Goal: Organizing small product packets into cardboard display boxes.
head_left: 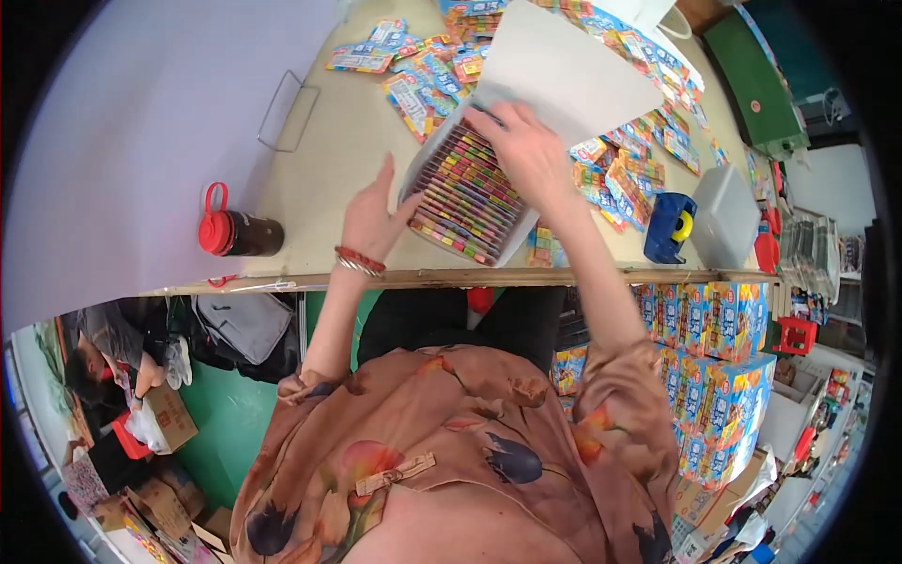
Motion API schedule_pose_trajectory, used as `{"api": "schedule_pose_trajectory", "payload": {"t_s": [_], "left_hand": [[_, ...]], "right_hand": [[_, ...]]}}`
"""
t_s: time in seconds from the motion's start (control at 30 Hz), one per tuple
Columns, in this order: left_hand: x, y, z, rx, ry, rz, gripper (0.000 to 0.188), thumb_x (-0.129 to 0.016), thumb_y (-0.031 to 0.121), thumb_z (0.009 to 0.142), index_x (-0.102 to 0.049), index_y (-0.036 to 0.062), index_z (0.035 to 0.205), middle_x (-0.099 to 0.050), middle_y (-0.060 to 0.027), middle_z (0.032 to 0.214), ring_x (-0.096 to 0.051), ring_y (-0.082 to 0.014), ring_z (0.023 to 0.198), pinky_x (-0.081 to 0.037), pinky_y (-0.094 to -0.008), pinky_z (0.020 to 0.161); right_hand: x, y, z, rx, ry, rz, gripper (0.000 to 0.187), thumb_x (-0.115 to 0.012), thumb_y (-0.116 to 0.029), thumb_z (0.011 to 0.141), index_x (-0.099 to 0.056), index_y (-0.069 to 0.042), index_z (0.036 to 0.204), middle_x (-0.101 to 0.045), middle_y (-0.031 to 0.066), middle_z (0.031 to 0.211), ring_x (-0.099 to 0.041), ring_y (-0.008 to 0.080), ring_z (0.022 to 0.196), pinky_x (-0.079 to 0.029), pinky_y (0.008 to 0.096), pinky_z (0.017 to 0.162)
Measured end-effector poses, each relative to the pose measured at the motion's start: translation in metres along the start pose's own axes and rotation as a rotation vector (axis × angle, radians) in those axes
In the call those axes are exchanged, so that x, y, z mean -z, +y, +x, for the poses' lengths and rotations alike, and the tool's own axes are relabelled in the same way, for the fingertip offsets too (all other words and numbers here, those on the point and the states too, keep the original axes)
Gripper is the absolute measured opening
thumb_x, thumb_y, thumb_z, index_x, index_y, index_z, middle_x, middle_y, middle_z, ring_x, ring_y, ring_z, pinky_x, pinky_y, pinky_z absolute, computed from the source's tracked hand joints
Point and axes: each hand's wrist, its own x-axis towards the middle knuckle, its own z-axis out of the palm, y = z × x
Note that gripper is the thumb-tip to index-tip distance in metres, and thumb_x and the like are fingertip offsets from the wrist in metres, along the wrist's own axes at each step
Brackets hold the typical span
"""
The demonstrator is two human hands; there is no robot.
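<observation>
A white box (519, 242) lies on the table in front of me, its white lid flap (561, 77) folded back at the far side. Inside, thin colourful packs (467, 193) stand on edge in a tight row. My left hand (372, 222) is at the box's left side, fingers spread, with the thumb by the near packs. Over the far right part of the row lies my right hand (529, 157), its fingers stretched across the pack tops and the far rim. Neither hand lifts a pack. My right palm hides some of the packs.
Loose colourful packs (416, 101) are scattered left and right of the box. A dark bottle with a red lid (256, 235), a wire stand (285, 115), a blue tape dispenser (665, 230) and a translucent bin (728, 218) share the table. Stacked cartons (716, 399) stand below right; another person (105, 352) is at lower left.
</observation>
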Motion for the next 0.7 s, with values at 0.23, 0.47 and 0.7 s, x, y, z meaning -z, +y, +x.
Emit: {"api": "schedule_pose_trajectory", "payload": {"t_s": [0.23,0.47,0.7], "left_hand": [[-0.01,-0.006,-0.01,0.0,0.095,0.039,0.047,-0.054,0.004,0.087,-0.049,0.0077,0.134,-0.064,-0.0209,0.097,-0.064,-0.037,0.08,-0.052,-0.0416,0.064],[-0.011,-0.023,-0.003,-0.355,0.173,0.093,0.062,-0.054,-0.006,0.079,-0.044,0.0106,0.138,-0.047,-0.0105,0.14,-0.056,-0.0285,0.117,-0.054,-0.0354,0.086],[0.003,-0.022,-0.007,-0.404,-0.006,0.136,0.049,-0.051,0.008,0.091,-0.044,0.0089,0.14,-0.041,-0.0097,0.146,-0.039,-0.0343,0.133,-0.042,-0.039,0.103]], "right_hand": [[-0.058,0.045,0.065,0.66,-0.075,-0.058,0.012,-0.056,-0.012,0.078,-0.058,-0.007,0.089,-0.055,0.0036,0.091,-0.056,0.0187,0.092,-0.051,0.0308,0.079],[-0.063,0.048,0.063,0.871,0.002,-0.226,0.007,-0.056,-0.014,0.078,-0.054,-0.01,0.084,-0.053,0.0019,0.091,-0.053,0.0164,0.093,-0.05,0.0259,0.072],[-0.054,0.043,0.055,0.767,-0.176,-0.222,0.009,-0.058,-0.016,0.081,-0.058,-0.01,0.087,-0.054,0.0017,0.094,-0.053,0.0169,0.095,-0.051,0.0267,0.07]]}}
